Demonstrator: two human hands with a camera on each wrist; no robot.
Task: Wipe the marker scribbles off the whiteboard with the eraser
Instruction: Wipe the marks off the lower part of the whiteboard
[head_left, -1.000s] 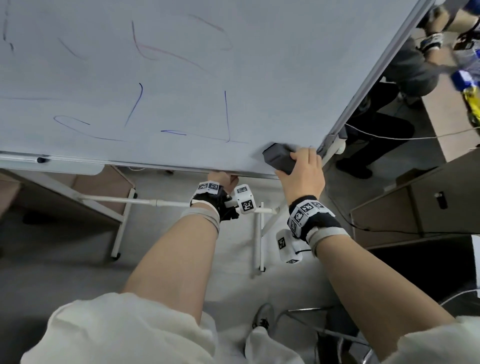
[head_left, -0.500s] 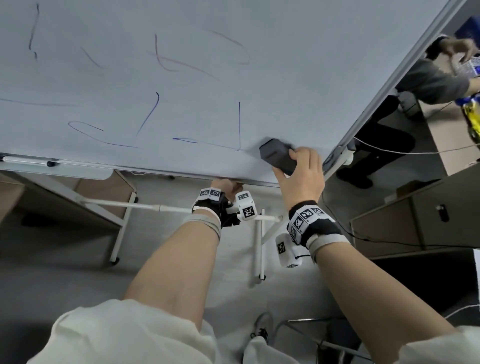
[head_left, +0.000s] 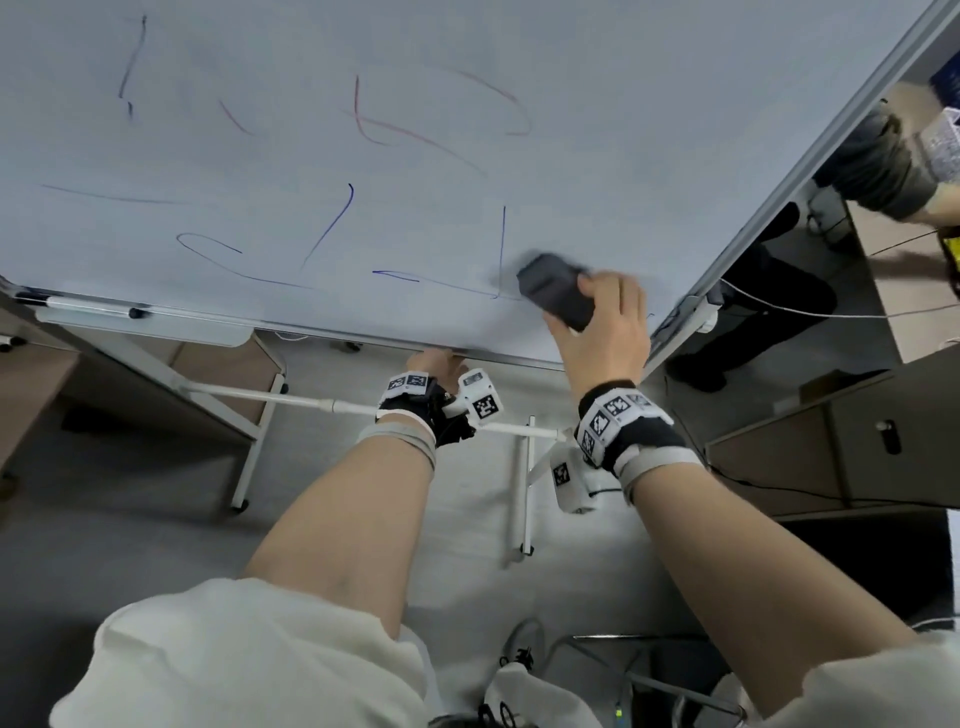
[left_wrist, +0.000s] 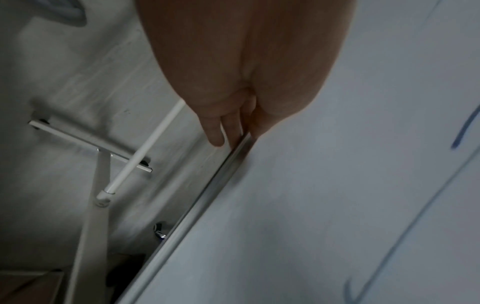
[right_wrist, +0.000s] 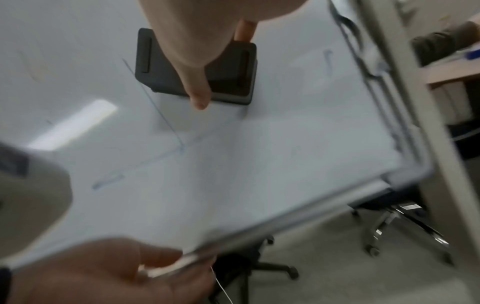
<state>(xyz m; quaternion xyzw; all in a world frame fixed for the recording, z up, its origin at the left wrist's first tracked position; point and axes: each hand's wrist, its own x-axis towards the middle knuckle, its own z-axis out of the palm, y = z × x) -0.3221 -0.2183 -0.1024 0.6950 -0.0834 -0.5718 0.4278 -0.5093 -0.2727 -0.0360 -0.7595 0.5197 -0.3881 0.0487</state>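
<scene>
Whiteboard (head_left: 260, 156) on a white stand over grey floor, blue and red scribbles (head_left: 332, 223) across it, a marker (head_left: 93, 307) in the tray at the lower left edge, desks beyond the right edge. Near the lower right corner, dark eraser (head_left: 556, 292) flat against the board, right hand (head_left: 605, 332) curled round it (thumb on one side, fingers on the other). Left hand (head_left: 434, 359) pinching the board's bottom edge.
</scene>
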